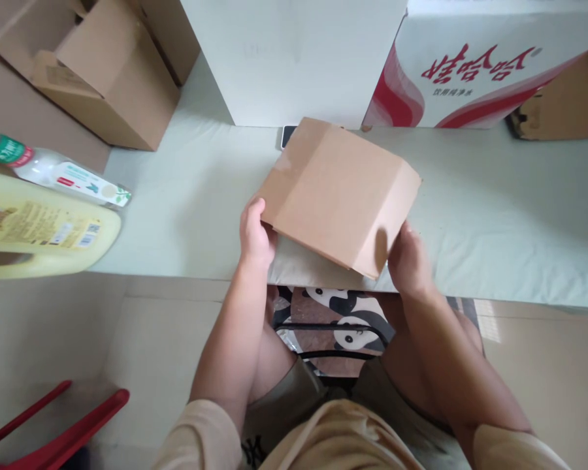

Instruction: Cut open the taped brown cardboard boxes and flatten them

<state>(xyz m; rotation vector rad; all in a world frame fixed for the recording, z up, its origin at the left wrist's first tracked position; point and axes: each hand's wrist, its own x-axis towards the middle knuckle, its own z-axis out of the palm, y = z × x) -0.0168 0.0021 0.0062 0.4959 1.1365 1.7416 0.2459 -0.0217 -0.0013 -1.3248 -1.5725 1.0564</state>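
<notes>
A brown cardboard piece point(340, 189), with creased flaps along two sides, is held tilted over the pale green table. My left hand point(257, 235) grips its left corner, with the thumb on top and the other fingers mostly hidden. At the lower right edge, my right hand point(410, 258) is closed on the cardboard, its fingers partly behind it. A dark oval spot shows on the right flap. Behind the cardboard's far edge, part of a phone-like object point(287, 136) sticks out.
A white box point(298, 59) and a white-and-red box point(465, 72) stand at the back of the table point(494, 222). Open cardboard boxes point(122, 72), a plastic bottle point(39, 166) and a yellow jug point(53, 228) are at left. A red chair point(78, 431) stands lower left.
</notes>
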